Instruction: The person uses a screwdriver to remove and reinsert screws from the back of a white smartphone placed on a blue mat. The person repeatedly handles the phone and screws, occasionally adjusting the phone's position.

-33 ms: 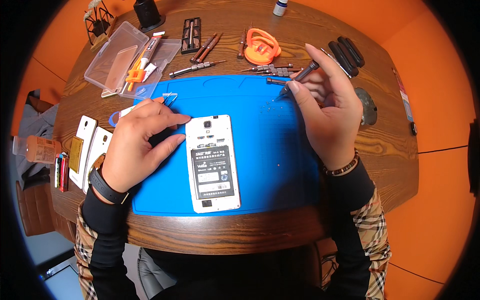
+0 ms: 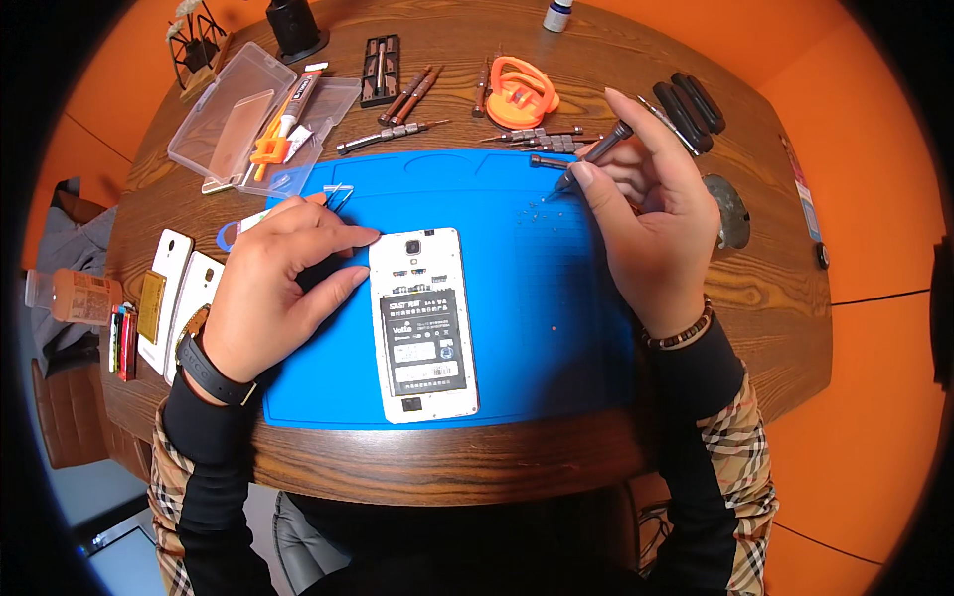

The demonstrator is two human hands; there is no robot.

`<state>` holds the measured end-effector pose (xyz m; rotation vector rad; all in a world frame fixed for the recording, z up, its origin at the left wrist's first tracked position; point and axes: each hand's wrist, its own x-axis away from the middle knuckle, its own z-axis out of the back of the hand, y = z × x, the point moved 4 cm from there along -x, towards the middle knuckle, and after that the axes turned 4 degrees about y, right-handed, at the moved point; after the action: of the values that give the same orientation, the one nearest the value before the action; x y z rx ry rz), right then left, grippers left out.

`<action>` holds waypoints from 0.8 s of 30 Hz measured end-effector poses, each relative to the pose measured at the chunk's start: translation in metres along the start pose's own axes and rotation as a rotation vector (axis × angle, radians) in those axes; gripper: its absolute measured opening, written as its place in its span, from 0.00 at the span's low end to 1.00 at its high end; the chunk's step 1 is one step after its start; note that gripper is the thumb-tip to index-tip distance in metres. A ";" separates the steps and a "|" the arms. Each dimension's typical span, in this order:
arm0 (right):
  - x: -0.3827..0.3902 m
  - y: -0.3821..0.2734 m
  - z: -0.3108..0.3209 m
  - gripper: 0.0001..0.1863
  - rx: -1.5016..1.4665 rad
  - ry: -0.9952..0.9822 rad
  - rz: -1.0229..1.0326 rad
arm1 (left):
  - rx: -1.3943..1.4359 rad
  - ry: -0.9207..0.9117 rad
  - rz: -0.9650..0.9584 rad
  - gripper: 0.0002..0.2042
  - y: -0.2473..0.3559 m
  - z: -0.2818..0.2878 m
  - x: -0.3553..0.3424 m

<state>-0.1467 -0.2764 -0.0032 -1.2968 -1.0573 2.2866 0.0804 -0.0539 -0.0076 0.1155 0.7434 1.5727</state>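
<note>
A white phone with its back cover off (image 2: 447,273) lies on a blue mat (image 2: 328,397), a black battery (image 2: 424,328) showing in it. At its upper left edge rests my left hand (image 2: 283,263), index finger and thumb apart, holding nothing. My right hand (image 2: 651,209) grips a dark precision screwdriver (image 2: 608,142) over the right of the mat, its tip pointing down and left. Several tiny screws (image 2: 537,211) are scattered by that tip. The curled lower fingers of my right hand are partly hidden.
Behind the mat lie several screwdrivers (image 2: 393,137), an orange suction cup (image 2: 522,94) and a screwdriver-bit case (image 2: 380,70). An open clear plastic box (image 2: 214,124) stands back left. Two white phone covers (image 2: 169,288) lie at the left, black cases (image 2: 686,109) at the back right.
</note>
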 end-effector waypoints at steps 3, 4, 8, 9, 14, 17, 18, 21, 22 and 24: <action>0.001 -0.001 -0.002 0.32 -0.023 -0.007 -0.026 | -0.002 -0.005 0.004 0.16 0.000 0.000 0.000; 0.001 -0.001 -0.002 0.32 -0.024 -0.008 -0.036 | -0.003 -0.005 0.005 0.15 0.000 0.000 0.000; 0.001 -0.001 -0.003 0.32 -0.019 -0.014 -0.057 | -0.013 -0.003 -0.001 0.15 0.000 0.000 0.000; 0.001 -0.001 -0.004 0.32 -0.028 -0.014 -0.063 | -0.014 -0.001 -0.003 0.15 0.001 0.000 -0.001; 0.001 0.000 -0.004 0.32 -0.060 -0.014 -0.075 | -0.013 0.001 -0.008 0.15 0.001 0.000 -0.001; 0.001 0.001 -0.005 0.32 -0.048 -0.018 -0.071 | -0.013 0.000 -0.010 0.15 0.002 0.000 -0.001; 0.001 0.001 -0.005 0.32 -0.047 -0.019 -0.070 | -0.012 0.000 -0.008 0.15 0.002 0.000 -0.001; 0.002 0.001 -0.005 0.31 -0.039 -0.018 -0.065 | -0.014 0.001 -0.004 0.15 0.003 0.000 -0.001; 0.002 0.001 -0.005 0.31 -0.035 -0.016 -0.061 | -0.015 0.002 -0.003 0.15 0.003 0.000 -0.001; 0.002 0.001 -0.005 0.31 -0.032 -0.016 -0.055 | -0.013 0.006 -0.002 0.15 0.003 0.000 -0.001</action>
<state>-0.1437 -0.2741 -0.0064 -1.2482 -1.1256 2.2521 0.0778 -0.0544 -0.0060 0.1003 0.7378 1.5762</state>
